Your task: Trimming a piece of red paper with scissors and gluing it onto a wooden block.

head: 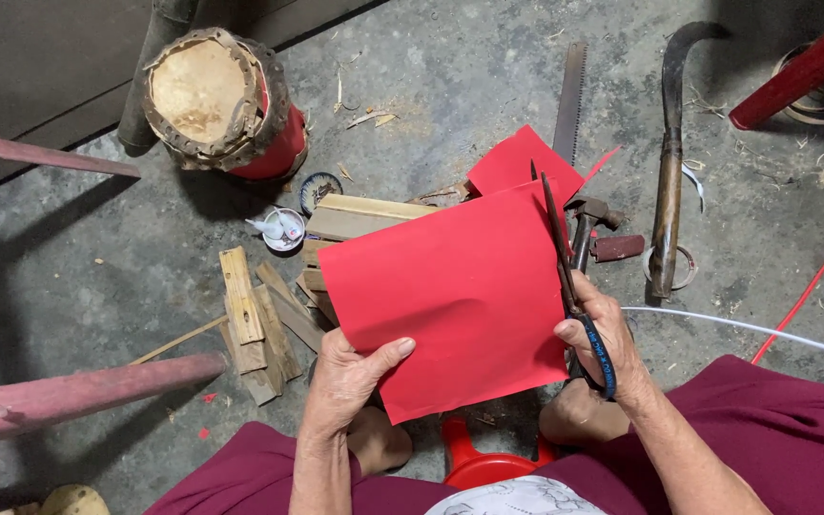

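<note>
Scissors (565, 262) cut along the right edge of a red paper sheet (450, 296), gripped by the closed right hand (598, 343). Left hand (350, 377) pinches the sheet's lower corner. Behind the sheet lie wood scraps (259, 324), a saw (571, 95) and a small drum (221, 100).

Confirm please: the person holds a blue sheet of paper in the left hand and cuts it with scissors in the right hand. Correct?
Not quite: the sheet of paper is red, not blue, as the head view shows. The left hand holds it and the right hand works the scissors.
</note>
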